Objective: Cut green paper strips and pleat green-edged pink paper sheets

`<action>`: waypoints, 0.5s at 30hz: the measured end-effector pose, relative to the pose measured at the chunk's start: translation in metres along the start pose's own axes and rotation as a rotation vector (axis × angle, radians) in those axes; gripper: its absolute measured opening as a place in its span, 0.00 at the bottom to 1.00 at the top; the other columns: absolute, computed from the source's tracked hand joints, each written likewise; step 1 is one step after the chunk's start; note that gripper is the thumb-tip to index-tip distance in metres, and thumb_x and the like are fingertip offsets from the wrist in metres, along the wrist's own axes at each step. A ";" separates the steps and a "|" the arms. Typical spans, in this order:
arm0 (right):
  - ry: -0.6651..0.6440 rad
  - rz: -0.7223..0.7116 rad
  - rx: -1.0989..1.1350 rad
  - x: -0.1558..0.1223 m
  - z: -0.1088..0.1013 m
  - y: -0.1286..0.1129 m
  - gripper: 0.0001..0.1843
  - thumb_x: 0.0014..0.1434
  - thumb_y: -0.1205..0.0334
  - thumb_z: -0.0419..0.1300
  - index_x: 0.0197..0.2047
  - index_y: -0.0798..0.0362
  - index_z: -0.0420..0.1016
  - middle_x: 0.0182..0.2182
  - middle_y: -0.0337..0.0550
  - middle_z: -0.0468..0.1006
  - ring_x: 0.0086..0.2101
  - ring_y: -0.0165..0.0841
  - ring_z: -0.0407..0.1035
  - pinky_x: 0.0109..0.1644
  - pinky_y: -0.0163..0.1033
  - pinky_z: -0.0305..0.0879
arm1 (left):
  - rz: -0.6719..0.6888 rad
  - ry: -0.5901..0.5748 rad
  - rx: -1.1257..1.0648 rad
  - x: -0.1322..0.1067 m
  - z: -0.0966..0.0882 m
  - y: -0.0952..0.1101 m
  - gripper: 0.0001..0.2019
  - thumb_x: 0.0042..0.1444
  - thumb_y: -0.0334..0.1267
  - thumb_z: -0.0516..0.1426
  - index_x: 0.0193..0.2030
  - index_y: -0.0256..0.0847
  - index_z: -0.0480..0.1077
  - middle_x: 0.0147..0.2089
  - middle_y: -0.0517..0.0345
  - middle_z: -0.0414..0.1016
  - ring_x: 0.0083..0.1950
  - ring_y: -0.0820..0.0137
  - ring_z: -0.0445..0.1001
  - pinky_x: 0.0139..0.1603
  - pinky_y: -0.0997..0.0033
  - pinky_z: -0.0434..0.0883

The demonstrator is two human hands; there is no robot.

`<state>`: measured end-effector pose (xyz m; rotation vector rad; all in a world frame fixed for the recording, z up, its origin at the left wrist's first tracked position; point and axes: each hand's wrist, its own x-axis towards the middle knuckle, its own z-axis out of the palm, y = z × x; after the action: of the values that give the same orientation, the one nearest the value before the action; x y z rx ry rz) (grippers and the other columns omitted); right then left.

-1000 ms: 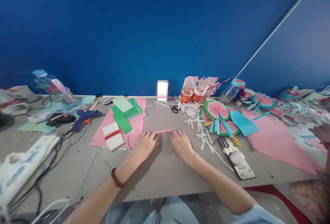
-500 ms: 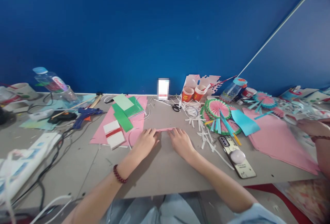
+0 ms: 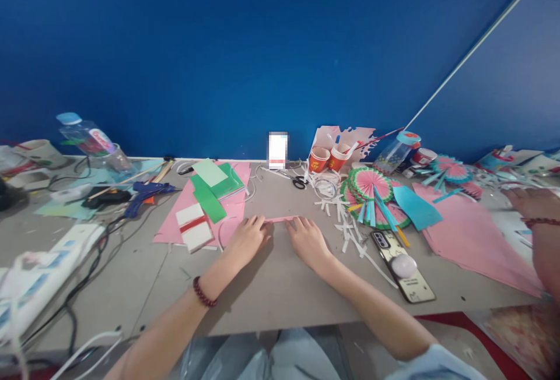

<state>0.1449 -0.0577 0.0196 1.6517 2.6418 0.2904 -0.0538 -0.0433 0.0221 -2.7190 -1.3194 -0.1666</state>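
A narrow strip of folded pink paper lies on the grey table between my hands. Its left end is under the closed fingers of my left hand, and my right hand grips the right end the same way. Both ends are hidden by the fingers. Left of my left hand, pink sheets carry green paper, a pale green sheet and a white block with a red band. White paper scraps lie to the right of my right hand.
Paper fans, a patterned phone and pink sheets are at right, where another person's hand works. Red paper cups and scissors stand further back. A blue glue gun and power strip lie left.
My hands and the pink strip stay nearly still. At far right, the other person's hand has shifted slightly away toward the back.
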 end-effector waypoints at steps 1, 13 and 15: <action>0.000 -0.001 -0.002 0.000 0.000 0.000 0.20 0.62 0.71 0.51 0.57 0.57 0.66 0.45 0.55 0.72 0.45 0.41 0.66 0.47 0.44 0.64 | -0.001 0.006 -0.005 0.000 0.000 0.000 0.14 0.61 0.34 0.53 0.53 0.38 0.66 0.44 0.50 0.67 0.44 0.61 0.66 0.40 0.63 0.63; -0.001 0.003 -0.044 0.001 0.001 -0.007 0.30 0.61 0.73 0.50 0.65 0.44 0.55 0.46 0.55 0.70 0.47 0.40 0.64 0.47 0.46 0.63 | -0.004 -0.003 0.036 0.000 -0.001 0.006 0.16 0.60 0.29 0.50 0.54 0.36 0.66 0.43 0.51 0.68 0.43 0.63 0.66 0.39 0.62 0.63; -0.011 0.009 -0.052 0.001 0.000 -0.010 0.30 0.61 0.73 0.50 0.65 0.44 0.56 0.47 0.56 0.70 0.47 0.41 0.64 0.48 0.46 0.63 | -0.011 -0.012 0.048 0.000 0.001 0.007 0.15 0.59 0.28 0.50 0.53 0.35 0.67 0.43 0.50 0.69 0.42 0.62 0.66 0.39 0.62 0.64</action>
<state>0.1356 -0.0608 0.0181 1.6454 2.5963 0.3460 -0.0484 -0.0473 0.0212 -2.6779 -1.3244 -0.1177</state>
